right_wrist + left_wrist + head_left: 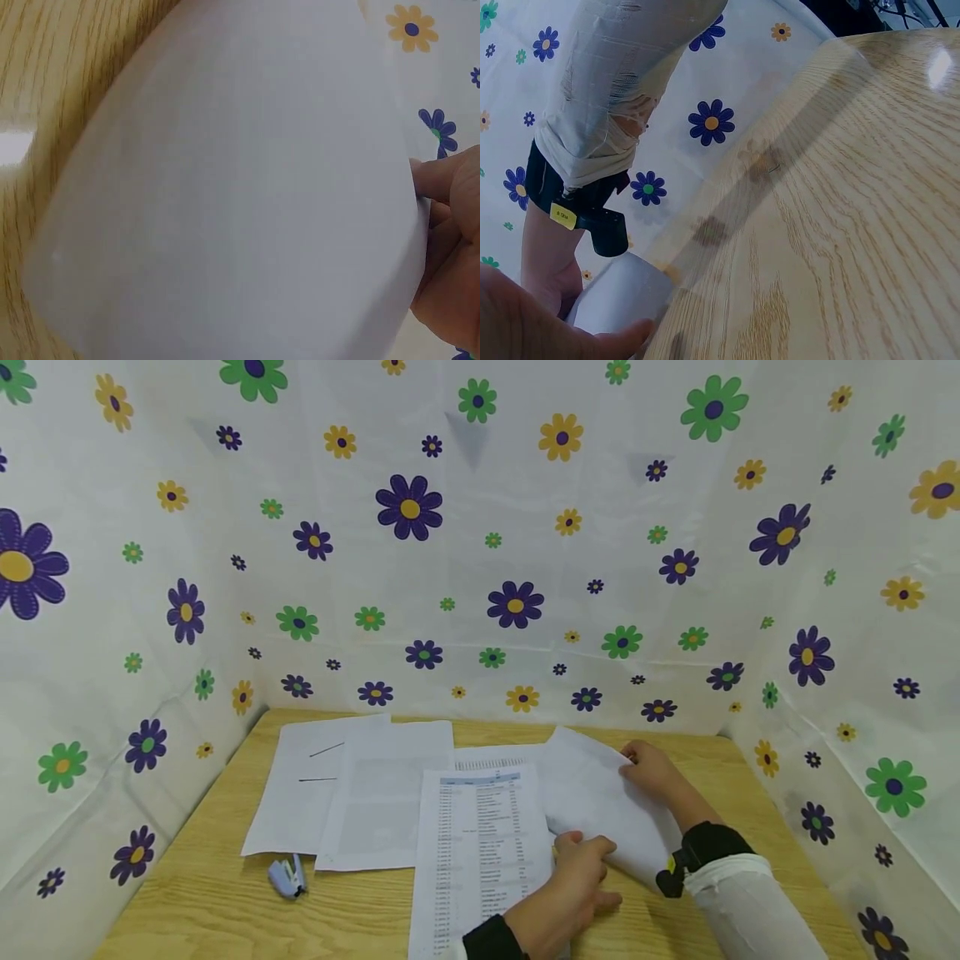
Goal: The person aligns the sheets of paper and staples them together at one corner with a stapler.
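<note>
A: Right hand?
B: The right hand is pinching the right edge of a blank sheet between thumb and fingers.
A: And the sheet?
B: It is occupying the right part of the wooden table, bowing into a curve.
A: Left hand?
B: The left hand is reaching across the right side of a printed page, its thumb and forefinger sitting at the blank sheet's near edge. Cannot tell whether they are gripping it.
A: Elsewhere?
B: Another page is showing behind the printed one. Farther left, a faintly grey page is overlapping a sheet with two dark lines. A small stapler is lying just in front of those two.
</note>
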Available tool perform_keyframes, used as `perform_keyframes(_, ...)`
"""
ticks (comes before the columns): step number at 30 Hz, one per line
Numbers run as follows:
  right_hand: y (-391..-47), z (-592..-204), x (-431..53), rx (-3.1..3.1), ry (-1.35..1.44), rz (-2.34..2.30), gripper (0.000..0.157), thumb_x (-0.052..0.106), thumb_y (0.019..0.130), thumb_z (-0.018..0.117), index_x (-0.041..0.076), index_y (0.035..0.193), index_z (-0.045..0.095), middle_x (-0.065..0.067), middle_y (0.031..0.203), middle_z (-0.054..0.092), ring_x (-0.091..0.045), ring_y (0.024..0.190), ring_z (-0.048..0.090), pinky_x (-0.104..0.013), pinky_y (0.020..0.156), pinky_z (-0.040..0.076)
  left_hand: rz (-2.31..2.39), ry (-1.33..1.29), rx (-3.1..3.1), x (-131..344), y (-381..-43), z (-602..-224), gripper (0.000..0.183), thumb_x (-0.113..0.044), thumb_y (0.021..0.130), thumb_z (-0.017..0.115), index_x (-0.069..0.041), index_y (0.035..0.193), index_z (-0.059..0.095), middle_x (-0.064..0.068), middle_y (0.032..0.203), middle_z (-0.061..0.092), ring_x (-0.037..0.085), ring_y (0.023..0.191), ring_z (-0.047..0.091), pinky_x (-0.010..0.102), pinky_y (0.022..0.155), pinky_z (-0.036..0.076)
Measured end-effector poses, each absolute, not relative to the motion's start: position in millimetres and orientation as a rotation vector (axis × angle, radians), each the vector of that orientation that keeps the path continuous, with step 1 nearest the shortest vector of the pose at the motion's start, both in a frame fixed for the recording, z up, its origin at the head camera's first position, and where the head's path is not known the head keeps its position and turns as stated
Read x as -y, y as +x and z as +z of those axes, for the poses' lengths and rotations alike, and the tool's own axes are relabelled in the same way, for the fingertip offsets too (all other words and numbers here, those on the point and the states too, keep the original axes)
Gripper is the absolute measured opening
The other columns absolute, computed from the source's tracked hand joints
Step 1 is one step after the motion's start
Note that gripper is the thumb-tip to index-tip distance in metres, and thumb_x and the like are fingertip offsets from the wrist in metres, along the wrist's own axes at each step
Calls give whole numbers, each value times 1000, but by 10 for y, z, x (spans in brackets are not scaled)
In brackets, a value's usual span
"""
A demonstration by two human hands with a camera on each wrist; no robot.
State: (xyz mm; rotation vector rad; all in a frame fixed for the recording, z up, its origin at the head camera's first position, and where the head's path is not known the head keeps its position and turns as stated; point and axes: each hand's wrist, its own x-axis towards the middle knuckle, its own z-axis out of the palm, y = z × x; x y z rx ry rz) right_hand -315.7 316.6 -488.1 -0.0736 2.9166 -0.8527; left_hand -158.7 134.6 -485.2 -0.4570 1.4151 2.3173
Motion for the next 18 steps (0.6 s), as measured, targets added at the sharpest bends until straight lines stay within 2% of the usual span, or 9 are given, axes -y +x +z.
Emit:
perform_keyframes(5,-3138,-4861,-3297,-2884,-32,-898,31,10,97,63,-8,122,59,-28,122,62,-41,110,59,-57,100,49,2336,-409,-1364,-1380,-1609,-4842,82,-8,89,64,10,149,10,50,144,28,64,141,26,81,95,38)
perform_keyframes(7,-3121,-4850,-3351,-2874,5,-917,32,11,97,62,-8,123,59,-28,124,61,-40,111,58,-57,101,48,2332,-389,-1347,-1397,-1624,-4842,85,-8,90,64,12,151,8,48,143,34,61,140,32,78,98,40)
perform_keyframes(12,-3067,-4829,-3457,-2868,77,-974,33,13,98,62,-7,123,58,-26,120,61,-38,108,57,-55,99,47,2332,-327,-1331,-1427,-1667,-4857,64,-9,95,62,15,142,27,38,130,52,52,128,53,66,97,49)
perform_keyframes(14,-3041,-4825,-3489,-2861,88,-1005,34,13,97,62,-8,123,57,-26,118,60,-38,105,56,-54,97,47,2346,-311,-1323,-1432,-1681,-4867,50,-9,97,62,12,134,35,33,124,58,47,120,61,62,94,54)
perform_keyframes(18,-2996,-4837,-3573,-2829,139,-1059,36,14,97,63,-8,124,56,-25,119,59,-37,106,55,-54,98,47,2354,-287,-1308,-1448,-1697,-4885,38,-10,100,60,4,126,37,25,114,66,38,103,72,53,87,59)
